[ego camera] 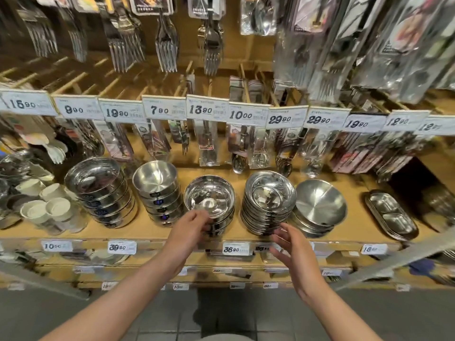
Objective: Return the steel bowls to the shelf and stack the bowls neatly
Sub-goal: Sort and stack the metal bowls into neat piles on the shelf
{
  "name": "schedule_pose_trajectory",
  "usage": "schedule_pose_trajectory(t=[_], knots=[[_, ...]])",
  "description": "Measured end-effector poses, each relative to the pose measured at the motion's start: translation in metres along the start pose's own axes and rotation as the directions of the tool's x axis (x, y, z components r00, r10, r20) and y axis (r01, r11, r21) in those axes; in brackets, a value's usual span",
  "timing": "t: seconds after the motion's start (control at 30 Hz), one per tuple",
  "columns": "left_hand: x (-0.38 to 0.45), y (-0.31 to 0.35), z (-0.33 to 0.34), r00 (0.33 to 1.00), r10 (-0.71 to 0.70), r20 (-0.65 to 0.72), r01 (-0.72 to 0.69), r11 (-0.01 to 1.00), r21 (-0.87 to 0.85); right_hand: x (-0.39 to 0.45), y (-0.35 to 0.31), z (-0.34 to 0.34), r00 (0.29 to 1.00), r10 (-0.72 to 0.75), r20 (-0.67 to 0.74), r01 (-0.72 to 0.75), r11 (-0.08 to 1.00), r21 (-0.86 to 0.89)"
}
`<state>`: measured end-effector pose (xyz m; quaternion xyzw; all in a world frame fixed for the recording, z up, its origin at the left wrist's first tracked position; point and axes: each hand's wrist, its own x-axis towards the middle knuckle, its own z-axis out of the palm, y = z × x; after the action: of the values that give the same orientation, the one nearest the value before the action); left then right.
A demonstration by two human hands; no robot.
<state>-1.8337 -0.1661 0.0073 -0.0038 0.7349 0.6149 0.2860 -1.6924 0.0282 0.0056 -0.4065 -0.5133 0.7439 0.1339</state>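
Several stacks of steel bowls stand on a wooden shelf (152,232). My left hand (190,227) reaches to the near rim of the middle stack (209,198), fingers curled at the top bowl's edge; whether it grips the rim is unclear. My right hand (288,244) hovers open with spread fingers just in front of the taller stack of shallow bowls (269,200), close to its lower rims. Further left stand a stack of wide bowls (98,190) and a stack of deeper bowls (157,190).
Wide steel dishes (320,205) lean beside the right stack, and divided steel trays (391,215) lie further right. White cups (46,210) stand at the left. Packaged forks and spoons hang above behind price tags (206,110). Lower shelves and a tiled floor lie below.
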Motion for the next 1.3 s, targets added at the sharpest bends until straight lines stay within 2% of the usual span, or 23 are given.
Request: schedule_pose_trajectory(t=[0.17,0.23,0.4,0.57,0.77,0.87,1.0,1.17,1.3], knots=[[0.006,0.0,0.065,0.989,-0.056,0.138,0.06,0.998,-0.022,0.024,-0.006,-0.036,1.0,0.016,0.02,-0.015,0.997,-0.081],[0.011,-0.001,0.088,0.985,-0.073,0.153,0.086,0.993,-0.078,0.038,-0.007,-0.045,0.998,0.036,0.05,-0.03,0.992,-0.124],[0.028,-0.015,0.129,0.991,-0.024,0.133,0.049,0.981,-0.186,0.075,-0.003,-0.052,0.984,0.098,0.149,-0.075,0.985,-0.154],[0.047,-0.024,0.152,1.0,0.014,0.015,-0.01,0.97,-0.243,0.1,0.006,-0.041,0.965,0.141,0.221,-0.125,0.988,-0.086],[0.062,-0.02,0.164,0.996,0.079,0.047,-0.053,0.909,-0.412,0.109,0.016,-0.024,0.977,-0.036,0.21,0.036,0.999,0.002],[0.066,-0.02,0.165,0.998,0.068,-0.016,-0.068,0.896,-0.439,0.111,0.02,-0.014,0.981,-0.104,0.167,0.104,0.995,0.009],[0.069,-0.017,0.166,0.996,0.09,0.004,-0.08,0.899,-0.43,0.116,0.02,-0.005,0.974,-0.188,0.13,0.187,0.982,0.02],[0.056,-0.027,0.163,0.993,0.114,0.023,-0.094,0.901,-0.423,0.104,0.028,-0.012,0.972,-0.187,0.145,0.184,0.982,0.03],[0.042,-0.031,0.155,0.988,0.132,0.075,-0.093,0.915,-0.393,0.097,0.031,-0.025,0.977,-0.13,0.169,0.123,0.991,0.049]])
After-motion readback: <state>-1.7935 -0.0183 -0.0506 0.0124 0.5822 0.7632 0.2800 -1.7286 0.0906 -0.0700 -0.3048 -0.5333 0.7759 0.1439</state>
